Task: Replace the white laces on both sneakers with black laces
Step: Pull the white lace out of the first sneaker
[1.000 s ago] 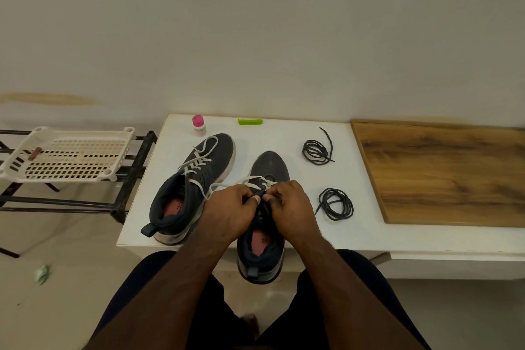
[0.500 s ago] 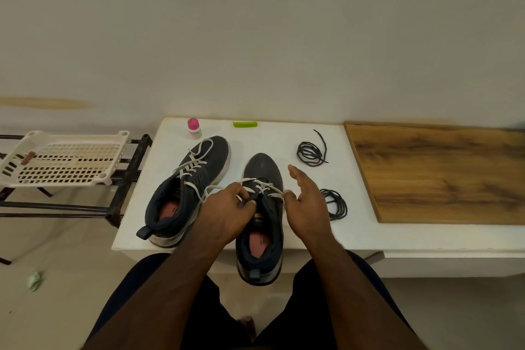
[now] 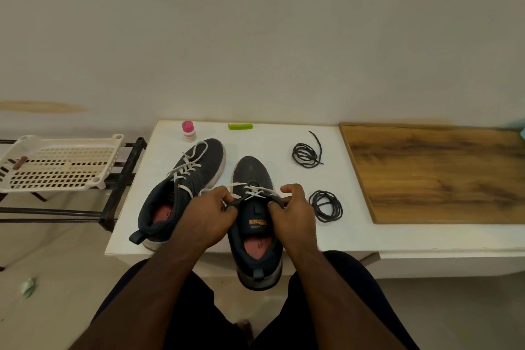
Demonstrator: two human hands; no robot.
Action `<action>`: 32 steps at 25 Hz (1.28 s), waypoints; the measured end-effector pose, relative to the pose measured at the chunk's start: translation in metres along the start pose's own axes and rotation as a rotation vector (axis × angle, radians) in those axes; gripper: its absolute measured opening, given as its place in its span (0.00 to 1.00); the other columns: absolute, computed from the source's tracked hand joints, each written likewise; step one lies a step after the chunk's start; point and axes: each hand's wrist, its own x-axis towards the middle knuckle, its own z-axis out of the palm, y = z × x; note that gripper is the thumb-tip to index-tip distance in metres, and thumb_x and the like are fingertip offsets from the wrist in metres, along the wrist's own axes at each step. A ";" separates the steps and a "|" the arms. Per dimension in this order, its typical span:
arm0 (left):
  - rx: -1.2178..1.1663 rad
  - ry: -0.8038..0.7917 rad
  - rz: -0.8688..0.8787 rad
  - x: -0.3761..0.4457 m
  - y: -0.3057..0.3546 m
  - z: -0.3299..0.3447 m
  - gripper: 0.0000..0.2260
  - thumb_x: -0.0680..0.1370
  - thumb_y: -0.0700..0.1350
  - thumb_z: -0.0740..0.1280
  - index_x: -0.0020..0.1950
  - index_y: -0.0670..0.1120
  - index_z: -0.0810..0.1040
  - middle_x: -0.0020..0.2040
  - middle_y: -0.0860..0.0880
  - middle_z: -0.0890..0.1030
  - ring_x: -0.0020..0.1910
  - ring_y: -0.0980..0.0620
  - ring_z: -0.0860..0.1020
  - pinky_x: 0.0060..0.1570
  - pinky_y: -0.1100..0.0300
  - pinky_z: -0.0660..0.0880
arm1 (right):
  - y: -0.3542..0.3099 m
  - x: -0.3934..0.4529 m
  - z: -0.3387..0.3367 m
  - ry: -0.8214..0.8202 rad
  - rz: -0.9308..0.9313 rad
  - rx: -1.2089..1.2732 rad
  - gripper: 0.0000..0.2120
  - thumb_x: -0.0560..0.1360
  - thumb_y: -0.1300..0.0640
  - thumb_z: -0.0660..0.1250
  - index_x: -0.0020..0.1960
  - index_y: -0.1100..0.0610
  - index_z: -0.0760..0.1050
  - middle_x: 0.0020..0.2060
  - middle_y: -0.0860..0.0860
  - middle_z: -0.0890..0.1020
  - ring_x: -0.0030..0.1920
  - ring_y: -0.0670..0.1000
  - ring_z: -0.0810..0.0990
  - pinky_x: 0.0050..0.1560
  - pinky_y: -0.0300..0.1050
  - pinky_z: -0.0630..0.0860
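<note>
Right hand: the right hand (image 3: 294, 214) is back on the near sneaker (image 3: 257, 224); 0.5 s ago it hovered open beside it. Its fingers (image 3: 277, 204) now curl over the right edge of the tongue opening, thumb raised, gripping the shoe's collar there.
Left hand: the left hand (image 3: 208, 217) still sits at the left side of the same shoe, fingers pinched on the white lace (image 3: 255, 192) near the top eyelets.
Near sneaker: toe pointing away, heel overhanging the front edge of the tabletop (image 3: 272, 139); white lace partly loosened across the upper eyelets.
Far sneaker: the second sneaker (image 3: 181, 190) lies to the left, angled, its white lace (image 3: 190, 163) threaded, unchanged.
Black laces: 2 coils, far black lace (image 3: 306, 155) and near black lace (image 3: 326, 206), rest on the tabletop right of the shoes, untouched; the near coil is just beside the right hand.
Hard to tell: whether the right fingers also catch a lace end is hidden by the hand; the left fingertips are covered by the knuckles.
</note>
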 end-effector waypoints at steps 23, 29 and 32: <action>-0.158 0.194 0.026 0.032 0.022 0.021 0.07 0.78 0.41 0.65 0.42 0.53 0.75 0.40 0.54 0.79 0.40 0.56 0.78 0.42 0.56 0.74 | 0.005 0.003 0.018 0.051 -0.064 -0.048 0.09 0.72 0.55 0.66 0.43 0.47 0.65 0.36 0.46 0.77 0.36 0.46 0.76 0.33 0.41 0.69; -0.156 0.037 0.184 0.025 0.022 0.017 0.10 0.78 0.44 0.68 0.57 0.55 0.78 0.50 0.57 0.78 0.48 0.60 0.77 0.48 0.66 0.71 | 0.006 0.003 0.019 0.044 -0.079 -0.049 0.09 0.73 0.54 0.66 0.44 0.46 0.66 0.37 0.45 0.78 0.37 0.45 0.77 0.35 0.41 0.70; 0.082 0.027 0.225 0.027 0.022 0.018 0.09 0.76 0.47 0.69 0.57 0.51 0.81 0.53 0.53 0.76 0.51 0.56 0.75 0.50 0.64 0.70 | 0.005 0.003 0.019 0.042 -0.090 -0.058 0.08 0.73 0.53 0.66 0.44 0.45 0.66 0.38 0.45 0.78 0.38 0.45 0.77 0.36 0.42 0.73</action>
